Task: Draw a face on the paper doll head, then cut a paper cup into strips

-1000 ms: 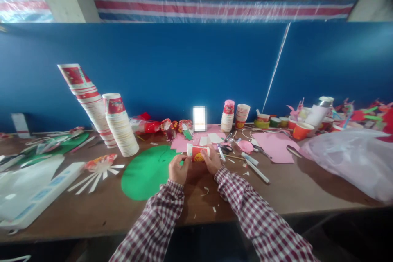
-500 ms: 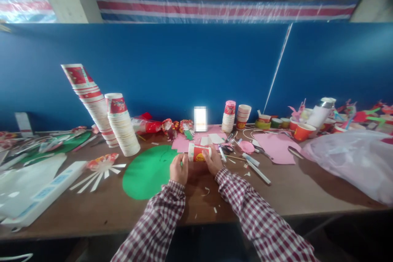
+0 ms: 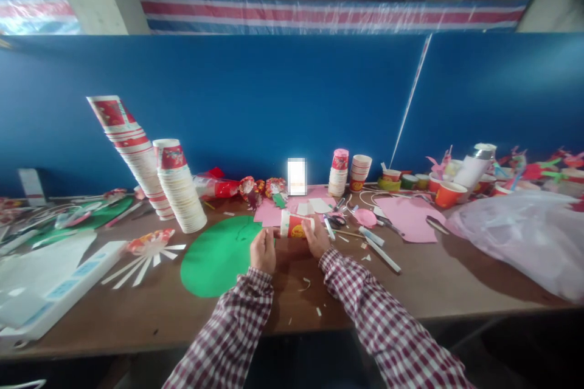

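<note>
A red and white paper cup (image 3: pixel 292 226) with a yellow mark lies on its side above the table's middle. My right hand (image 3: pixel 316 239) is closed round its right end, thumb along the upper side. By the cup's left end, my left hand (image 3: pixel 263 250) has its fingers curled together, with a fingertip reaching toward the cup. Whatever is inside those fingers is hidden. A round green sheet (image 3: pixel 212 258) lies on the table left of my left hand. Beyond the cup are pink paper (image 3: pixel 269 211) and dark-handled scissors (image 3: pixel 336 219).
Tall cup stacks (image 3: pixel 180 194) stand at the left, shorter ones (image 3: pixel 338 179) at the back. A cut-open cup (image 3: pixel 148 243) lies beside a power strip (image 3: pixel 64 292). Right of my hands are a glue stick (image 3: pixel 387 257), pink paper (image 3: pixel 410 219) and a plastic bag (image 3: pixel 520 237).
My left hand has turned slightly and shifted a little left, a fingertip now toward the cup's end. The right hand keeps its grip. The whole view has moved slightly.
</note>
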The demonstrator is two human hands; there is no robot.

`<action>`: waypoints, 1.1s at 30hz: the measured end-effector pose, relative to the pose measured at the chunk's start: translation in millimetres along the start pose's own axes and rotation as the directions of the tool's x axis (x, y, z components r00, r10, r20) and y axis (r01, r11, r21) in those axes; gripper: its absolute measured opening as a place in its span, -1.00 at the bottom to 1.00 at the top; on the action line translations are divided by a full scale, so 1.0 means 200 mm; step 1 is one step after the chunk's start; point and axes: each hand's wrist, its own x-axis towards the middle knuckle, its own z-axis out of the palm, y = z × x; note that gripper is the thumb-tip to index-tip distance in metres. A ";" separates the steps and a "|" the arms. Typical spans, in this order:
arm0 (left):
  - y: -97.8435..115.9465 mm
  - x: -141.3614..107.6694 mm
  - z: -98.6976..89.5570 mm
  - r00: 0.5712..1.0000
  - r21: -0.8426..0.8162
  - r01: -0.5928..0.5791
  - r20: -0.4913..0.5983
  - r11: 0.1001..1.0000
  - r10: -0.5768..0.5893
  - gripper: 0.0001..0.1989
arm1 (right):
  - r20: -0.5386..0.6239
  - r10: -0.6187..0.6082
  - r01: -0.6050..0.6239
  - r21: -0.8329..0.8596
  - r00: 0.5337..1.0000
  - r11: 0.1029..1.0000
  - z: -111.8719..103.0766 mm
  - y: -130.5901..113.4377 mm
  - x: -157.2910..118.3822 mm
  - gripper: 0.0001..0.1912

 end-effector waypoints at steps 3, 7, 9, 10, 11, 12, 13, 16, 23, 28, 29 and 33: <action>0.00 0.00 0.00 0.996 0.048 -0.084 0.021 0.995 0.083 -0.81 | -0.022 0.040 -0.040 0.024 0.999 0.999 0.00 0.02 0.00 -0.69; 0.01 0.00 0.00 0.984 0.128 -0.178 0.021 0.976 0.177 -0.83 | 0.019 0.030 -0.031 0.040 0.999 0.999 0.00 0.00 -0.01 -0.71; 0.00 0.00 0.00 0.985 0.132 -0.173 0.000 0.976 0.174 -0.81 | 0.024 0.023 -0.024 0.041 0.999 0.999 0.00 -0.01 -0.01 -0.71; 0.00 0.00 0.00 0.987 0.130 -0.160 -0.011 0.978 0.163 -0.79 | 0.024 0.021 -0.022 0.041 0.999 0.999 0.00 -0.01 -0.01 -0.71; 0.00 0.00 0.01 0.989 0.128 -0.144 -0.019 0.981 0.147 -0.78 | 0.023 0.020 -0.021 0.041 1.000 0.999 0.00 -0.01 -0.01 -0.71; -0.01 0.00 0.01 0.991 0.123 -0.128 -0.023 0.984 0.132 -0.76 | 0.022 0.021 -0.022 0.041 1.000 0.999 0.00 -0.01 -0.01 -0.72; -0.02 -0.01 0.01 0.993 0.115 -0.112 -0.023 0.987 0.116 -0.76 | 0.023 0.023 -0.024 0.043 0.999 0.999 0.00 -0.01 -0.01 -0.71; -0.03 -0.01 0.02 0.997 0.076 -0.081 -0.003 0.994 0.082 -0.76 | 0.027 0.036 -0.037 0.047 0.999 0.998 -0.01 -0.01 0.00 -0.70; 0.01 -0.01 0.00 0.991 0.032 -0.115 0.070 0.993 0.113 -0.80 | 0.027 0.064 -0.066 0.074 0.998 0.995 0.00 0.01 0.00 -0.69; 0.02 -0.02 0.00 0.981 0.068 -0.172 0.099 0.983 0.165 -0.80 | 0.034 0.083 -0.087 0.110 0.996 0.990 0.00 0.01 0.00 -0.69; 0.02 -0.02 0.00 0.981 0.073 -0.176 0.098 0.982 0.169 -0.80 | 0.033 0.089 -0.092 0.118 0.995 0.989 0.00 0.01 0.00 -0.68; 0.03 -0.02 -0.01 0.976 0.056 -0.206 0.088 0.977 0.201 -0.79 | 0.030 0.120 -0.123 0.151 0.992 0.981 0.01 0.01 0.00 -0.64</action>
